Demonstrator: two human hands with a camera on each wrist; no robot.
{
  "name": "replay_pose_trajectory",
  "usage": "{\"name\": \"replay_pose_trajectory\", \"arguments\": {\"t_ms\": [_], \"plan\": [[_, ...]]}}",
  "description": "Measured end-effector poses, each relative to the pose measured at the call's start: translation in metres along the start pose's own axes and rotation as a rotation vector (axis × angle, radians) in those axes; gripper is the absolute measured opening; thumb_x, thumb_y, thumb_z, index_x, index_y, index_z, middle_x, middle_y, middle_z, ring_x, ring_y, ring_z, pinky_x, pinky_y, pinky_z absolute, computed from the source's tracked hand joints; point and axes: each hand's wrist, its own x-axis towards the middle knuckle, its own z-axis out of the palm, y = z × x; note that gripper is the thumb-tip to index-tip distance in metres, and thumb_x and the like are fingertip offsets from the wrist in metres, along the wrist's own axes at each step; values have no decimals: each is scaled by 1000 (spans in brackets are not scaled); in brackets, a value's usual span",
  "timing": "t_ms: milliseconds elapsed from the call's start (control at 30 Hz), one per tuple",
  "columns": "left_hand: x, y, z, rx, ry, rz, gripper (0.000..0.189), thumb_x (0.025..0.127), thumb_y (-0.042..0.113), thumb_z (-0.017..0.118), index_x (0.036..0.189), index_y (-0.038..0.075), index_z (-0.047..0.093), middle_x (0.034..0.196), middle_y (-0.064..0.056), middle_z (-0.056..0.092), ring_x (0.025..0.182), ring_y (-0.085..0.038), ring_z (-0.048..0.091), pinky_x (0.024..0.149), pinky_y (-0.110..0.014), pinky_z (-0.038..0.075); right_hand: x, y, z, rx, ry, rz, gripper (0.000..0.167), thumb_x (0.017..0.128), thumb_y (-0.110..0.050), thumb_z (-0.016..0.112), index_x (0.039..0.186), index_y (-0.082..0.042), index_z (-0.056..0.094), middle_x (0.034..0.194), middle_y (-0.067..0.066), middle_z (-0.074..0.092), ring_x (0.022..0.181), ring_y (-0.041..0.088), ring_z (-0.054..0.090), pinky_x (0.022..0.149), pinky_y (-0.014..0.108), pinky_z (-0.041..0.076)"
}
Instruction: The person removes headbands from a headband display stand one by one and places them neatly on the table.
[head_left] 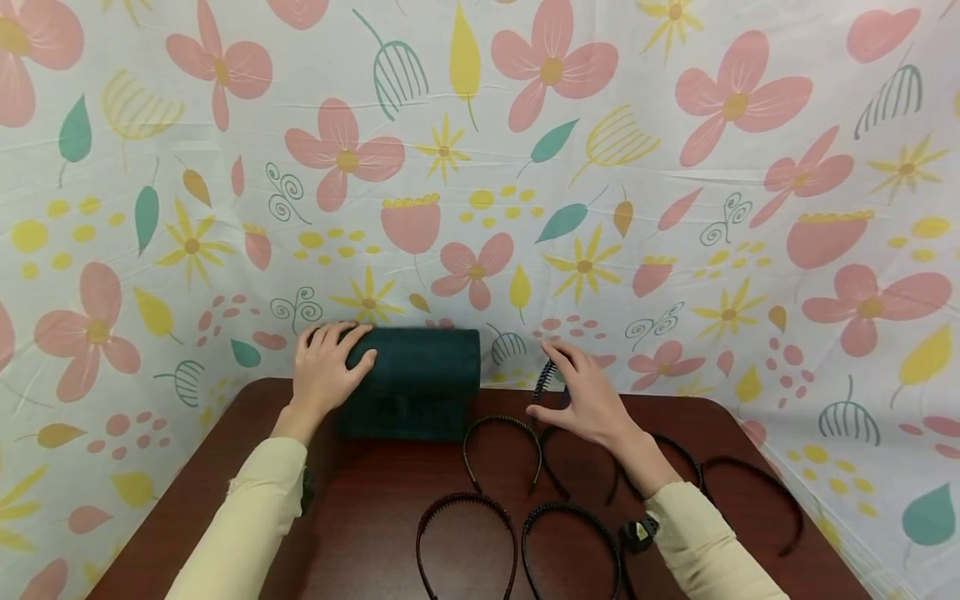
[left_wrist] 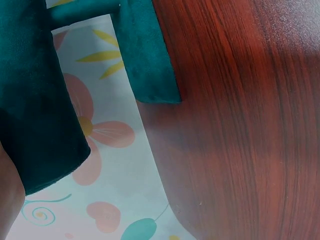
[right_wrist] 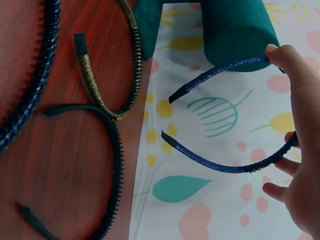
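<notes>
My left hand [head_left: 322, 367] grips the left end of a dark green velvet headband stand [head_left: 423, 358], with the thumb in front and the fingers over the top. The stand is a padded roll on a flat base [left_wrist: 147, 65], upright at the back of the table. To the right of it my right hand [head_left: 588, 396] holds a glittery dark blue headband [right_wrist: 220, 167] between thumb and fingers. The headband is in the air, its two open tips pointing away from the palm in the right wrist view. It stands apart from the roll's end in the head view.
Several toothed headbands lie on the reddish-brown table [head_left: 360, 525], among them a gold one [right_wrist: 136, 65], a brown one [head_left: 465, 497] and a dark one [head_left: 570, 506]. Another headband [head_left: 780, 477] lies at the far right. A flowered cloth [head_left: 480, 167] hangs behind the table.
</notes>
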Motion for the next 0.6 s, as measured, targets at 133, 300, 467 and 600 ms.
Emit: {"name": "replay_pose_trajectory", "arguments": {"t_ms": [133, 300, 467, 600], "plan": [[0, 0, 0, 11, -4, -1, 49, 92, 50, 58, 133, 23, 64, 132, -11, 61, 124, -33, 53, 112, -57, 30, -9, 4, -2, -30, 18, -8, 99, 78, -54, 77, 158, -22, 29, 150, 15, 40, 130, 39, 45, 98, 61, 43], [-1, 1, 0, 9, -13, -7, 49, 92, 49, 60, 133, 22, 64, 132, -10, 61, 124, -33, 53, 112, -57, 30, -21, 8, -9, -64, 44, -16, 98, 77, -53, 79, 157, -23, 31, 148, 16, 42, 126, 42, 48, 93, 63, 45], [-2, 1, 0, 9, -7, -5, 49, 92, 49, 59, 133, 23, 64, 132, -11, 61, 123, -33, 53, 111, -58, 31, -33, 13, -17, -90, 88, -35, 96, 74, -51, 82, 154, -19, 39, 146, 18, 46, 121, 44, 49, 90, 63, 45], [0, 1, 0, 16, 11, 5, 49, 92, 50, 58, 132, 23, 64, 131, -11, 62, 123, -33, 54, 110, -58, 33, -43, 21, -21, -94, 111, -38, 95, 72, -47, 84, 152, -19, 42, 145, 15, 46, 121, 44, 48, 89, 64, 43]]}}
